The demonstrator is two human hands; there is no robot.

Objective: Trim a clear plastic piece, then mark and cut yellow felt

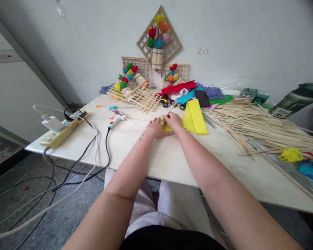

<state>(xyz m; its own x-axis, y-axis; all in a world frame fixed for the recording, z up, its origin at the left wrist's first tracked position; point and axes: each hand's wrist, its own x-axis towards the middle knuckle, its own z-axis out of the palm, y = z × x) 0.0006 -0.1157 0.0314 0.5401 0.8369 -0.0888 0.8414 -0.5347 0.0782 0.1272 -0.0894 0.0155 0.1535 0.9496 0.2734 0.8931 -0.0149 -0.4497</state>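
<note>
My left hand (156, 127) lies on the white table (151, 152), fingers pressed flat on the near end of a folded yellow felt strip (195, 117). My right hand (173, 120) sits just beside it, fingers pinched round a thin pen-like stick (171, 107) whose tip rests on the yellow felt. The rest of the felt strip stretches away to the right of both hands.
A white glue gun (116, 119) lies left of my hands, its black cord running to a power strip (64, 130) at the table's left edge. A heap of bamboo sticks (253, 123) fills the right side. Coloured felt sheets, black scissors (183, 106) and stick lattices with felt flowers (135, 88) crowd the back by the wall.
</note>
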